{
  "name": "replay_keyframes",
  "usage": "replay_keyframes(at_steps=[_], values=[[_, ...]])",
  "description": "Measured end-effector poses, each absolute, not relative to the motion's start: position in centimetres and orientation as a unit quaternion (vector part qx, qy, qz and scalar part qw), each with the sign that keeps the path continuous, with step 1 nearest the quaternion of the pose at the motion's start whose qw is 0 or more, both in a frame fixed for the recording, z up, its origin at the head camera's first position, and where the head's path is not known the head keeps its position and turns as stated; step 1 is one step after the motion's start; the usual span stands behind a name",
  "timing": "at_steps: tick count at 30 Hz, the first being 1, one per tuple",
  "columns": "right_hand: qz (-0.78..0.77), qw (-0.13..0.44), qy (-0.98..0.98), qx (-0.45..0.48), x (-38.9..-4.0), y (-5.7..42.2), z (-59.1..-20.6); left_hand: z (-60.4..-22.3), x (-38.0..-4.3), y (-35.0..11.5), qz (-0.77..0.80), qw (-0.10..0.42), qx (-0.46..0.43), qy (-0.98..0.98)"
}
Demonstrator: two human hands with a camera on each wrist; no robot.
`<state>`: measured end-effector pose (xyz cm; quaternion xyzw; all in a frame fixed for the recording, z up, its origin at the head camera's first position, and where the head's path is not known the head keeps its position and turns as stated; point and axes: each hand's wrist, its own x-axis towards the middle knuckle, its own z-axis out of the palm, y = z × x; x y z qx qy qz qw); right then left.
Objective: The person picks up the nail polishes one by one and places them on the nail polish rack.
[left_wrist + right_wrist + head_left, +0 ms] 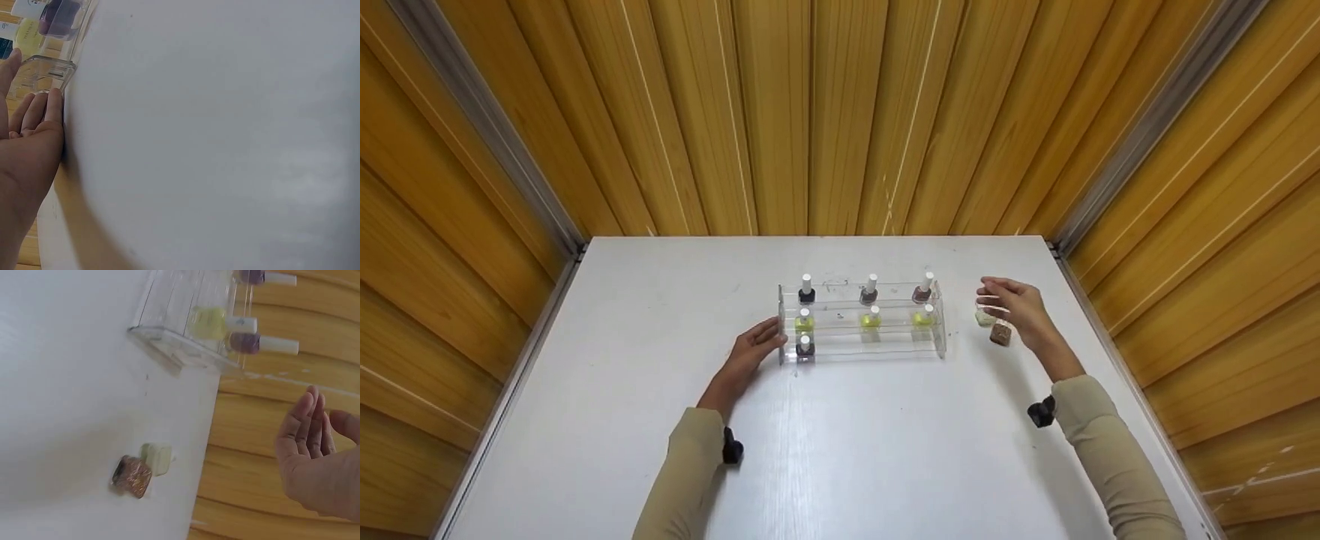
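Note:
A clear stepped rack [862, 349] holds several small nail polish bottles with white caps. Dark and mauve bottles [869, 294] line its top tier, yellow ones [871, 321] the middle, and one dark purple bottle [805, 348] stands at the left of the lowest tier. My left hand [750, 349] touches the rack's left end panel, fingers nearly straight and thumb at the panel's edge. Raised above the table to the right, my right hand [1021, 311] holds nothing, its fingers loosely bent. Beneath it are a glittery brown bottle [134, 476] and a pale green bottle [158, 459], side by side.
The white table [847, 450] carries the rack near its middle. Yellow-brown wood-look panels [840, 112] rise behind the table and at both sides, with grey metal posts [510, 135] at the corners. A black wrist camera [1041, 412] sits on the right sleeve.

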<state>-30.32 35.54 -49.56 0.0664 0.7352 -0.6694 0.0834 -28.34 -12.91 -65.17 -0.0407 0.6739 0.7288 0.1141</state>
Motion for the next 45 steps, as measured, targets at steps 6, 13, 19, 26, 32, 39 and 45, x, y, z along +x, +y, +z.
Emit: replay_keyframes(at_steps=[6,13,19,26,32,39,45], values=[[-0.738,0.119,0.645,0.157,-30.9,39.8,-51.1,-65.2,-28.3,-12.8,0.723,0.110,-0.043,0.681],[-0.766,0.118,0.581,0.249,-30.6,42.8,-53.6,-65.2,-28.2,-12.7,0.729,0.115,-0.043,0.674],[-0.748,0.082,0.576,0.320,-30.8,43.5,-56.6,-65.2,-28.4,-12.5,0.734,0.114,-0.038,0.668],[-0.627,0.027,0.715,0.308,-31.3,42.6,-59.8,-65.3,-28.7,-12.4,0.733,0.112,-0.033,0.670],[-0.398,-0.004,0.879,0.263,-31.8,41.0,-61.0,-65.4,-28.5,-12.5,0.724,0.106,-0.036,0.681],[-0.365,-0.011,0.890,0.274,-32.3,40.1,-61.1,-65.5,-28.6,-12.7,0.728,0.109,-0.028,0.676],[-0.382,-0.004,0.888,0.256,-32.2,40.2,-60.9,-65.6,-28.6,-12.8,0.734,0.103,-0.025,0.671]])
